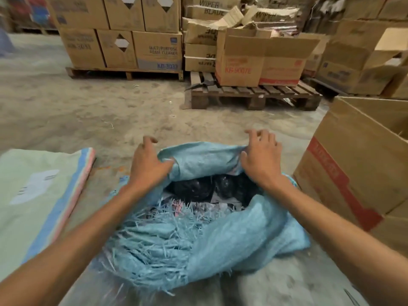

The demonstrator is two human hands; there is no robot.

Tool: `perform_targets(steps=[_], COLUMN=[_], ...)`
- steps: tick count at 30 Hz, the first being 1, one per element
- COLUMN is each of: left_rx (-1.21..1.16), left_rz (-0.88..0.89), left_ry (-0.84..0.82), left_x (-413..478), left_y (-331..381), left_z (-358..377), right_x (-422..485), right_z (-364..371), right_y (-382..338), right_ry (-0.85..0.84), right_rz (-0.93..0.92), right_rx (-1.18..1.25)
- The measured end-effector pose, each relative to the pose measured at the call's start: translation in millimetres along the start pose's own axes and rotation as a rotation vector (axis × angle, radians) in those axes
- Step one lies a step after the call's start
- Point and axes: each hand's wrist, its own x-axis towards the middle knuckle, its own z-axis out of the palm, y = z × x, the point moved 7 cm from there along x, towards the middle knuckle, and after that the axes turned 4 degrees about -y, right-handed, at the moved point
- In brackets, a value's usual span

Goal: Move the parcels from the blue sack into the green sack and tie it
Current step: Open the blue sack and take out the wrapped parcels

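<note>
The blue sack (220,235) lies on the floor in front of me, its frayed mouth facing me and open. Inside it, black plastic-wrapped parcels (194,189) show, with lighter printed wrapping below them. My left hand (148,166) grips the far rim of the mouth on the left, thumb pressed into the cloth. On the right side of the same rim, my right hand (260,160) holds the fabric with the fingers curled over it. The green sack (33,195) lies flat on the floor at the left, with blue and pink stripes along its edge.
An open cardboard box (357,164) stands close on the right. Beyond the sack is dusty concrete floor (110,111), then a low wooden pallet (254,93) bearing boxes and a pallet of stacked cartons (123,49) at the back left.
</note>
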Motion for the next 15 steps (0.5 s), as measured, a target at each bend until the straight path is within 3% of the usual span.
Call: perform_targets(steps=[1, 2, 3, 4, 6, 7, 10, 13, 15], left_rx=[0.082, 0.134, 0.204, 0.286, 0.475, 0.516, 0.527, 0.535, 0.575], left_rz=[0.287, 0.531, 0.715, 0.781, 0.598, 0.476, 0.259, 0.179, 0.163], left_ry=[0.138, 0.147, 0.039, -0.127, -0.421, -0.494, -0.481, -0.503, -0.583], left_x=[-30, -60, -87, -103, -115, -109, -70, -45, -55], left_y=[29, 51, 63, 59, 29, 11, -27, -46, -45], left_z=[-13, -15, -6, 10, 34, 38, 27, 20, 26], right_x=[-21, -42, -62, -78, -107, -118, -159, -223, -245], right_z=[-21, -29, -30, -20, 10, 17, 9, 17, 19], right_y=[-23, -41, -56, -66, -67, -64, -64, -51, -42], right_ry=[0.189, 0.232, 0.156, -0.026, -0.439, -0.557, -0.771, -1.138, -1.129], right_rz=[-0.199, -0.365, -0.477, -0.522, -0.493, -0.488, -0.611, -0.715, -0.695], right_rx=[0.031, 0.114, 0.161, 0.143, -0.018, -0.118, -0.280, -0.425, -0.442])
